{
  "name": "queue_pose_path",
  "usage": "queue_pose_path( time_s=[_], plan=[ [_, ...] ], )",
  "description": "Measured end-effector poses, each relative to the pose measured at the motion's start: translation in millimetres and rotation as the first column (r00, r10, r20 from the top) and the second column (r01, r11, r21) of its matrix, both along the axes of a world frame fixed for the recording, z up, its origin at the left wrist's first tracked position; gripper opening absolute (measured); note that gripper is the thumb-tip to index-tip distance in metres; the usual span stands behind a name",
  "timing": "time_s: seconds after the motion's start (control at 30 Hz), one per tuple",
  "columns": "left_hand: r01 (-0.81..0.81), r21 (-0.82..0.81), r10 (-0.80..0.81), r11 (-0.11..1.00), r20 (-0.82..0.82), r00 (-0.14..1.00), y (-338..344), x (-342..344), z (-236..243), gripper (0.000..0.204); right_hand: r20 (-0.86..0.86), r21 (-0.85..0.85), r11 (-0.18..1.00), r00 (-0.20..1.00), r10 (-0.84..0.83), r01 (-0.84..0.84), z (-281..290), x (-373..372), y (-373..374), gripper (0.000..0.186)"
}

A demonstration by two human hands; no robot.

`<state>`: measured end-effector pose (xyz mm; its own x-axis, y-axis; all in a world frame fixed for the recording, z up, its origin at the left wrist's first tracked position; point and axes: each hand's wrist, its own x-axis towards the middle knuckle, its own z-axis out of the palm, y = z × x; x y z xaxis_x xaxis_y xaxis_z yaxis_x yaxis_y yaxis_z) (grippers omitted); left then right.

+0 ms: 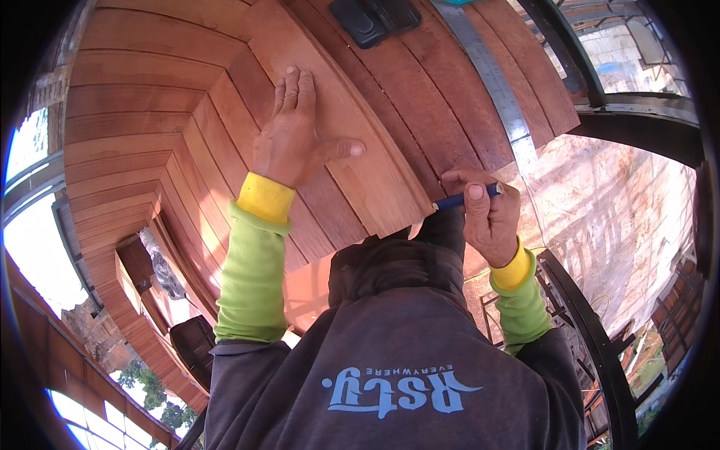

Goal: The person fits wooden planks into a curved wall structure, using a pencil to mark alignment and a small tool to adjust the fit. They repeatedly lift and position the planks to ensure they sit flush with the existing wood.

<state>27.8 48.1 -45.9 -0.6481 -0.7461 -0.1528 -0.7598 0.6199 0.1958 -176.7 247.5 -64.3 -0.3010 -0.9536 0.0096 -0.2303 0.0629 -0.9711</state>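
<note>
My left hand [296, 131] lies flat on a loose reddish-brown plank [352, 97], fingers stretched and thumb out, on top of a surface of fitted wooden boards [206, 187]. My right hand [487, 217] grips a slim blue pencil-like marker [457, 200], whose tip is at the plank's lower right end. To the right of the plank, a long steel straightedge [487, 82] lies across darker boards [450, 90]. A black molded object [371, 19] sits on those boards near the top of the view.
Curved by the lens, rows of boards continue down the left side to a dark chair-like object [191, 341]. Black metal beams [630, 131] frame the right side, above pale stained ground [615, 210]. A black rail [585, 322] runs at the lower right, and treetops [150, 390] show at lower left.
</note>
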Motion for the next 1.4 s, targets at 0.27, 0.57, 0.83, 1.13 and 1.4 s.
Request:
queue_pose_path(
  time_s=[0.27,0.57,0.83,1.13,1.4],
  plan=[
    [-0.009,-0.030,0.009,1.000,-0.002,1.000,1.6,0.0,0.7,0.121,-0.104,-0.173,0.983,0.993,0.051,-0.068,-10.6,19.3,-7.6,0.007],
    [-0.032,-0.026,0.033,0.999,0.045,0.998,1.6,-3.1,2.9,0.125,-0.265,-0.093,0.962,0.938,0.224,-0.256,-2.4,13.9,-0.4,0.005],
    [-0.034,-0.037,0.035,0.999,0.024,0.999,1.6,-1.1,0.0,0.124,-0.220,-0.164,0.973,0.968,0.123,-0.161,3.6,15.7,-4.7,0.003],
    [0.005,-0.053,-0.003,0.999,0.028,1.000,0.3,-0.2,-0.2,0.117,-0.250,-0.138,0.969,0.954,0.166,-0.205,-1.2,18.5,-16.8,0.005],
    [0.020,-0.078,-0.019,0.997,0.015,1.000,-1.5,1.1,-4.7,0.117,-0.185,-0.119,0.987,0.979,0.085,-0.109,4.6,16.4,12.8,0.003]
  ],
)
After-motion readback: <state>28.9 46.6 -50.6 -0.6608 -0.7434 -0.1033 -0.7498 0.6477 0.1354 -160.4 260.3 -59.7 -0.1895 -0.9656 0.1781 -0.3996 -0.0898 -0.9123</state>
